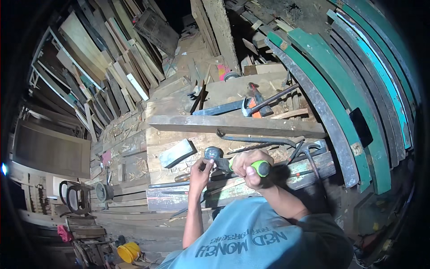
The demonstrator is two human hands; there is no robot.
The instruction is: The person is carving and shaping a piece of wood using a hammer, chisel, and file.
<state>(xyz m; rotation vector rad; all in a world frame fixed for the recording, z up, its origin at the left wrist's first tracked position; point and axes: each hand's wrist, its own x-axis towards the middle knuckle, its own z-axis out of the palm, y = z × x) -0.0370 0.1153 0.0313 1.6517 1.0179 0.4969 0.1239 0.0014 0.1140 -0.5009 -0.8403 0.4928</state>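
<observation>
My right hand [251, 168] is wrapped round the bright green, dark-ended handle [263, 169] of what looks like a chisel. Its dark flat blade [222, 164] points left toward my left hand [201, 172], whose thumb and fingers are drawn together beside the blade tip. Whatever they pinch is hidden. Just beyond those fingertips sits a round dark tape measure [213, 153]. A pale rectangular block [176, 153] lies to the left of it. Farther off, a long wooden beam [237, 125] crosses the bench.
A pry bar [257, 139] and a claw hammer [311, 154] lie to the right on the wooden bench [154, 139]. More hammers [260, 101] rest beyond the beam. Curved green boards [331, 85] stand at right; leaning planks [112, 58] fill the far left. A yellow bucket [129, 252] is at lower left.
</observation>
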